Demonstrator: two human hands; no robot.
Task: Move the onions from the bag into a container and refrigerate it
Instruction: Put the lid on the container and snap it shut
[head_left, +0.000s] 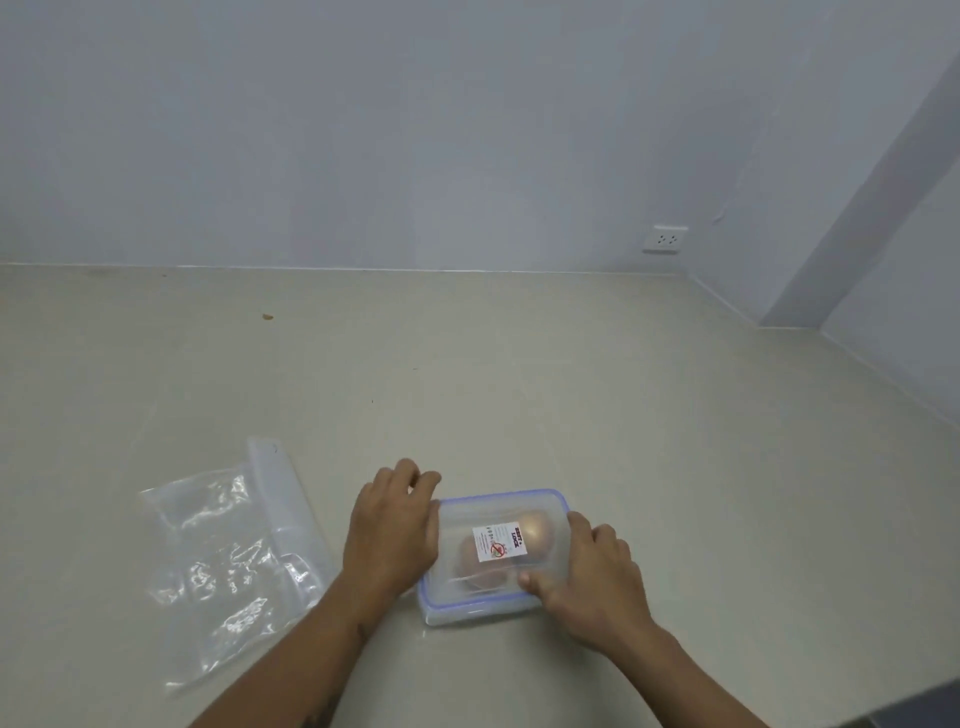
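A clear rectangular container with a blue-rimmed lid stands on the beige counter near me. Through the lid I see brown onions under a white sticker. My left hand grips the container's left side, fingers curled over its far left corner. On the right side rests my right hand, thumb pressing on the lid. The clear zip bag lies flat and looks empty, left of the container.
The beige counter runs back to a pale wall with a white power socket at the right. A small brown scrap lies far back on the left. A wall corner juts in at the right.
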